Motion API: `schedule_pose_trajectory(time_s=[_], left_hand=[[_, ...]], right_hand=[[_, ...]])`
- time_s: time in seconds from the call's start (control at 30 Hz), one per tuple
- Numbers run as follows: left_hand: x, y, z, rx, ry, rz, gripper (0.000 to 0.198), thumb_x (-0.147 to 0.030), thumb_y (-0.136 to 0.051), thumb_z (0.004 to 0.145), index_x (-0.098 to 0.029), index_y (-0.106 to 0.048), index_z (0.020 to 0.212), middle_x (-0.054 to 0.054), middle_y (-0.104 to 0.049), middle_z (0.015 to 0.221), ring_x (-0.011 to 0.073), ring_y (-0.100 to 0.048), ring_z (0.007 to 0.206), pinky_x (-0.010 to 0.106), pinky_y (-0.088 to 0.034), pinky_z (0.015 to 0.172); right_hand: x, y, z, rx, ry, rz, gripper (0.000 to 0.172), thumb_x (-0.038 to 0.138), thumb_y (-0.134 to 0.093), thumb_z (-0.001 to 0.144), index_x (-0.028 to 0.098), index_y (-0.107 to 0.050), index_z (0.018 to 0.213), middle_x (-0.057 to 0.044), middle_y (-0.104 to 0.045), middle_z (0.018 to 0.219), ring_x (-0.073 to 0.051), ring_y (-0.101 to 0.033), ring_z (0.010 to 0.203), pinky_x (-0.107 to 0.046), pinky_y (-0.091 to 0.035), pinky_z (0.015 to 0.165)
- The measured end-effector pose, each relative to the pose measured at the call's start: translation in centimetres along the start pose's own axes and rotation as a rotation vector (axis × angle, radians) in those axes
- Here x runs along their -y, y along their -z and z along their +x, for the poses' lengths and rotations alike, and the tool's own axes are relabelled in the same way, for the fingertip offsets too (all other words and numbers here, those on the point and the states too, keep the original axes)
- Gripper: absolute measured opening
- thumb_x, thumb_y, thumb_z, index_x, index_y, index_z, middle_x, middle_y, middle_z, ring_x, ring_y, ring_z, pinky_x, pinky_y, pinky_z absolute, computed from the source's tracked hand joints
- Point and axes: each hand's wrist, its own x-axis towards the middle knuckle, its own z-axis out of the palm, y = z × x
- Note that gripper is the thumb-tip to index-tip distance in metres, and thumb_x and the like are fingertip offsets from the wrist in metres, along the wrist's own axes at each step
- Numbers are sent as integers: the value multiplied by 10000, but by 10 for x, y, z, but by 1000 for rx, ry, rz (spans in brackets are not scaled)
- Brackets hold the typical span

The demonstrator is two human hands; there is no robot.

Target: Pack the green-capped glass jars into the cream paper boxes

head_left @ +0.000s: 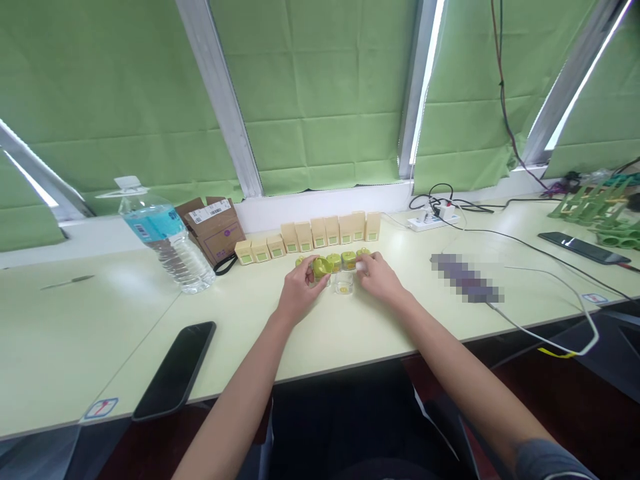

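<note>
Pinched between the thumb and fingers of my left hand (299, 291) is a glossy green lid (323, 267), tilted so its hollow underside partly shows. A clear open jar (344, 287) stands on the table between my hands, with a yellowish mark in its base. My right hand (379, 277) is at the jar's right, its fingers curled together; whatever they hold is hidden. Just behind the clear jar sit small green-lidded jars (349, 259) in a row, partly covered by both hands.
Several small cream boxes (319, 233) line the back. To the left are a large water bottle (173, 243), an open cardboard carton (216, 230) and a black phone (175, 370). A power strip (433, 220), cables and another phone (583, 248) lie to the right.
</note>
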Motion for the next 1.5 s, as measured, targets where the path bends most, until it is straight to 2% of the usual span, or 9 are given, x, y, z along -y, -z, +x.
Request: schedule_pose_trajectory(time_s=[0.13,0.3,0.67,1.17,1.5], left_hand=[[0,0,0,-2,-12,-4,447,-380,-709,879,-215,-595,1278,-45,-548,695,125,-537,628,259,-482,657],[1,-2,0,6,-7,-11,456,-386,-711,880,-206,-595,1282,-38,-560,713,122,-541,635,257,-484,657],[3,-1,-1,13,-5,-17,457,-385,-716,875,-214,-595,1282,-39,-558,704,128,-543,636,263,-484,654],[4,-3,-1,43,20,-24,497,-400,-711,876,-190,-597,1311,-26,-570,724,135,-546,663,269,-487,688],[5,-4,-1,47,14,-30,502,-402,-715,877,-190,-602,1318,-29,-565,716,132,-545,659,270,-488,688]], right_hand=[[0,2,-1,57,-43,-128,387,209,-524,878,238,-610,1254,-155,-569,1159,-317,-624,1044,-427,-513,870],[-1,0,-2,76,-111,-241,390,229,-493,881,202,-585,1259,-193,-581,1150,-361,-613,1035,-493,-490,868],[-1,5,-4,53,-179,-265,389,245,-474,904,174,-561,1277,-227,-585,1170,-405,-579,1102,-570,-451,920],[3,9,-2,104,-153,-233,386,260,-477,919,203,-548,1293,-182,-576,1222,-367,-565,1157,-463,-449,944],[-2,8,-1,119,-97,-175,406,156,-498,892,189,-570,1290,-177,-579,1203,-327,-597,1123,-407,-482,905]])
